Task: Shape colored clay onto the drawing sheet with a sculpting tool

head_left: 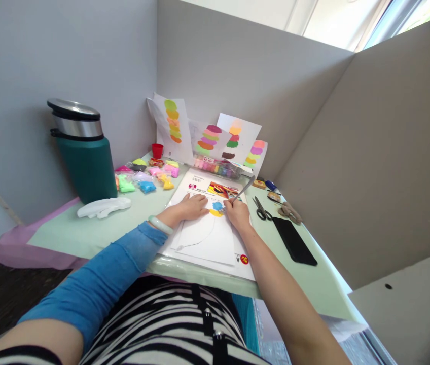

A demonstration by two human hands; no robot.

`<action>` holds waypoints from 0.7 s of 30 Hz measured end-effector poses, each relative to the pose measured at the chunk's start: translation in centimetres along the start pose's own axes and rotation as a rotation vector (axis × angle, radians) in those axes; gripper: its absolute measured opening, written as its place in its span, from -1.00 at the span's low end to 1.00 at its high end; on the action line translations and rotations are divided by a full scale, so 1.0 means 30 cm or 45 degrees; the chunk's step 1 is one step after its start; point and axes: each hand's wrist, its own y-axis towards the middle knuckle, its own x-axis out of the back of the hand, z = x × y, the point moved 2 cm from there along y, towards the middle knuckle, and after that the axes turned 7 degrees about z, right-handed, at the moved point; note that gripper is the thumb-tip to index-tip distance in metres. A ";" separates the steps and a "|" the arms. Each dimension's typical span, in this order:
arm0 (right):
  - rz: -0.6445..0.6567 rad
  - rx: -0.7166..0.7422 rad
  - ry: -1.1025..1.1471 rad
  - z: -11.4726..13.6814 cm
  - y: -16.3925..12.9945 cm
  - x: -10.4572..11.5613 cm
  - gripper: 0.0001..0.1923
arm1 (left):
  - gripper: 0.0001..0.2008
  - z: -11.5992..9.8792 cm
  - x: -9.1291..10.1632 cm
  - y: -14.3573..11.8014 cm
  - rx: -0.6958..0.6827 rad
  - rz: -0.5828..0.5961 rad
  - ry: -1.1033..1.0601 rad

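Observation:
My right hand [238, 212] is closed round a metal fork [246, 186], its handle slanting up to the right. The fork's tines meet the edge of a flat yellow patch [216, 213] on a white sheet of paper [207, 243]. Just above the yellow lies a blue patch [217, 206]. My left hand [192, 207] rests flat on the paper, fingers stretched out, its fingertips close to the yellow patch. A thin pencil line [200, 242] curves down from the yellow. Beneath the sheet is a larger printed pad [200, 178].
Left stand a green flask [87, 165], a white glove [104, 207] and several bags of coloured clay [147, 187]. Scissors [262, 209], a black phone-like slab [294, 241] and a brown cloth [290, 213] lie right. Colour-sample sheets [173, 126] lean against the partition behind.

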 end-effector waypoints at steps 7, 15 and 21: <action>0.004 -0.024 -0.046 0.001 -0.003 0.008 -0.66 | -0.50 0.003 -0.003 0.003 0.003 0.010 0.002; 0.009 -0.050 -0.049 0.003 -0.003 0.012 -0.66 | -0.51 -0.007 0.008 -0.005 -0.006 0.014 0.011; 0.009 -0.047 0.019 0.005 -0.005 0.015 -0.67 | -0.51 -0.002 0.003 0.001 0.008 0.006 0.019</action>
